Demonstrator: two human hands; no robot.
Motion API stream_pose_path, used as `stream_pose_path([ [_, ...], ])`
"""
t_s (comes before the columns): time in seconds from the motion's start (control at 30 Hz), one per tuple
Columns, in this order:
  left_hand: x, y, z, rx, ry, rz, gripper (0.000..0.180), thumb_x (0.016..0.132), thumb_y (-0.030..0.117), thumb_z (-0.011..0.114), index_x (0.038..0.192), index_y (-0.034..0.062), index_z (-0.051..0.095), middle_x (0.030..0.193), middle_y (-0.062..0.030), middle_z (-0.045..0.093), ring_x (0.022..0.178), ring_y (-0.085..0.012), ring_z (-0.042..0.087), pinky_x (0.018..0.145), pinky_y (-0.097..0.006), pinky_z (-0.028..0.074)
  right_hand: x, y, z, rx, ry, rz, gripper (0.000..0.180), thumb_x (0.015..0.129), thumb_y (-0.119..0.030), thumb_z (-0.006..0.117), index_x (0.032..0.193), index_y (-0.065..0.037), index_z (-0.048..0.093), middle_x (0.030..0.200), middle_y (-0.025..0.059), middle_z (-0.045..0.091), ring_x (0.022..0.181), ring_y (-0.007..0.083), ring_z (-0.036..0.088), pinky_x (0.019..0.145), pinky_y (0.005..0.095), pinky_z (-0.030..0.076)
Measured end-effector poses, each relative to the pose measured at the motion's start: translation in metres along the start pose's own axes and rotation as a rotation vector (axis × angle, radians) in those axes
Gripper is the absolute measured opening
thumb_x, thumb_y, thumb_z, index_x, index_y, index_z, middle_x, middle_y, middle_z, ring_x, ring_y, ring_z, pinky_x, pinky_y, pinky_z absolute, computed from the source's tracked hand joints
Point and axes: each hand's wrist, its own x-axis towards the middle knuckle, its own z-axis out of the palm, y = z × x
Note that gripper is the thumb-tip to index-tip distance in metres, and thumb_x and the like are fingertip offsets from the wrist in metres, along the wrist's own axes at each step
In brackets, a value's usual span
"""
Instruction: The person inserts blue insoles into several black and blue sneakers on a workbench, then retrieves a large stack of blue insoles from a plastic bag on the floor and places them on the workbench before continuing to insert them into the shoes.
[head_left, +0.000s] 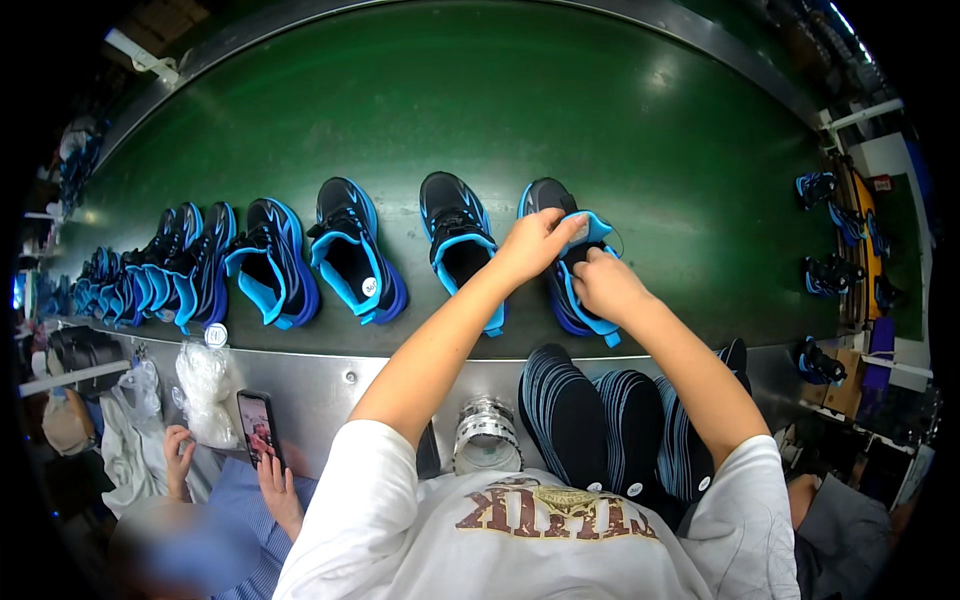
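A black sneaker with bright blue lining [568, 316] stands on the green conveyor belt, toe pointing away from me. My left hand [537, 246] pinches its tongue near the laces and pulls it up. At the shoe's opening is my right hand [608, 288], its fingers curled and closed, with the fingertips at the collar; what they hold, if anything, is hidden. Just left stands another black and blue sneaker [458, 215], partly behind my left forearm. Stacked black insoles with blue-grey edges [566, 420] lie below my right forearm on the metal ledge.
More matching sneakers [350, 240] line the belt leftward. Clear tape rolls [487, 435] sit on the metal ledge [350, 377]. To the left are a plastic bag [206, 395] and a person holding a phone [259, 430]. Several sneakers [828, 275] stand at the far right.
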Motion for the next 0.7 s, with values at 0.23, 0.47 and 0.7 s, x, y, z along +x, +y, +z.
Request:
stream_pose_path([
  [0.23,0.001,-0.005,0.003,0.018,-0.019,-0.027,0.044,0.084,0.039,0.050,0.079,-0.0039,0.056,0.060,-0.0053,0.050,0.060,-0.0095,0.044,0.054,-0.026,0.038,-0.004,0.006,-0.002,-0.082,-0.158,-0.083,0.016,0.073,-0.011,0.050,0.074,0.000,0.061,0.086,0.0173,0.053,0.084,0.0304,0.053,0.075,0.0380,0.045],
  [0.47,0.001,-0.007,0.006,-0.010,-0.002,-0.029,0.044,0.085,0.039,0.049,0.079,-0.0041,0.056,0.060,-0.0048,0.050,0.060,-0.0093,0.044,0.054,-0.026,0.038,-0.004,0.008,0.027,-0.115,0.041,-0.083,0.014,0.072,-0.011,0.049,0.073,-0.001,0.059,0.085,0.0160,0.053,0.082,0.0284,0.053,0.071,0.0369,0.046],
  [0.7,-0.002,-0.004,0.001,0.071,-0.023,-0.036,0.045,0.085,0.039,0.048,0.078,-0.0040,0.055,0.058,-0.0079,0.050,0.058,-0.0115,0.044,0.053,-0.028,0.038,-0.001,0.007,0.028,-0.127,-0.043,-0.005,0.016,0.073,-0.012,0.049,0.080,0.000,0.058,0.090,0.0165,0.052,0.088,0.0284,0.051,0.076,0.0369,0.044],
])
